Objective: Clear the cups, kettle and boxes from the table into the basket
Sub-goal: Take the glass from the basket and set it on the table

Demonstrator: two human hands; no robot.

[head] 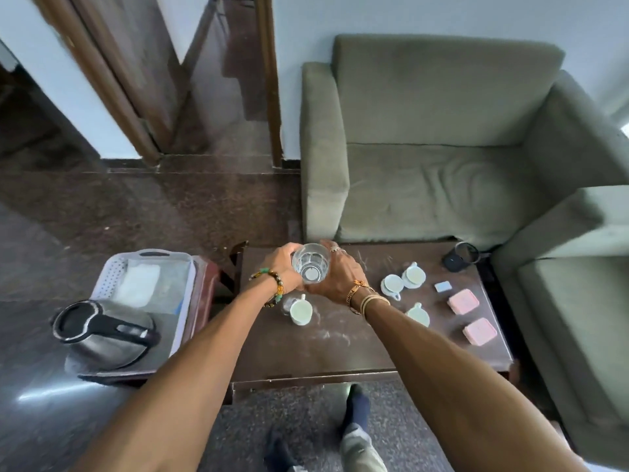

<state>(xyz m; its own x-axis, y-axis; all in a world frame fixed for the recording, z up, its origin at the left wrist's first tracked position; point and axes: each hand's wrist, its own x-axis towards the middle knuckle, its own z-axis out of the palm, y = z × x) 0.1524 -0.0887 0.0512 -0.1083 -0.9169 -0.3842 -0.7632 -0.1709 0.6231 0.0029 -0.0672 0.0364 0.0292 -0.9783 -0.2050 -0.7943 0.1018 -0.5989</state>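
Two hands hold one clear glass [311,264] above the far left part of the dark table [306,349]. Left hand [285,267] wraps the glass's left side, right hand [335,270] wraps the right side, fingers curled around it from both sides. Glass is upright, seen from the top, looks lifted off the tabletop but hard to be sure. Beaded bracelet [274,287] on left wrist, bangles [366,296] on right wrist, rings on right fingers.

Four white cups on the table: one cup [301,311] just below the hands, a pair of cups [403,281] touching each other to the right of the hands, one more cup [418,314] partly hidden behind the right forearm. Small blue box [443,286] right of the cup pair. Two pink boxes, far pink box [463,301] and near pink box [480,331], near the table's right edge, slightly apart. Second glass [467,252] at the far right corner with a dark round item [453,261] just beside it; can't tell what that item is.

White basket [112,277] sits left of the table on a reddish stool, well apart from the cups. Steel kettle [105,332] with black handle is in the basket's near end, white cloth or paper [139,284] in its far end. Green sofa [442,148] behind the table, another green seat [578,301] at right. Person's feet in dark socks show at bottom edge.
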